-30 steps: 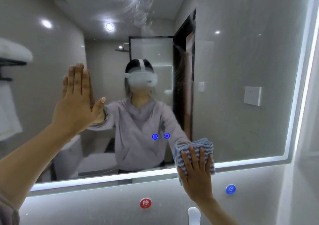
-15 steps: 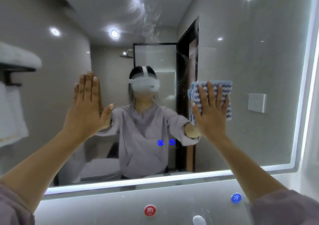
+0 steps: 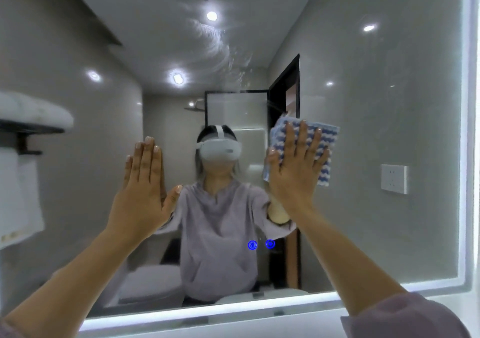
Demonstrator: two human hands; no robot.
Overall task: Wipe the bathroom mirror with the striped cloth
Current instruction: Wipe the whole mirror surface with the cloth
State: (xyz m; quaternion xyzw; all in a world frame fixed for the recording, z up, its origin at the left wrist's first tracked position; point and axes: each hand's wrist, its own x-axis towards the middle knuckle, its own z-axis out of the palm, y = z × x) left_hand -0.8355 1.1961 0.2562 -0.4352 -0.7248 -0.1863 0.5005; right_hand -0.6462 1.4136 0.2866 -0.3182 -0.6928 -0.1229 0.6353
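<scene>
Head view: right hand slid striped cloth higher.

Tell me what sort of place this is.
A bathroom, most likely: a wall mirror with a lit edge reflects a toilet, folded towels on a rack, and a glass shower screen.

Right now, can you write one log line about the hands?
step: wipe mirror | right hand: flat, pressing cloth on mirror | left hand: flat on mirror | smears: top middle
</scene>
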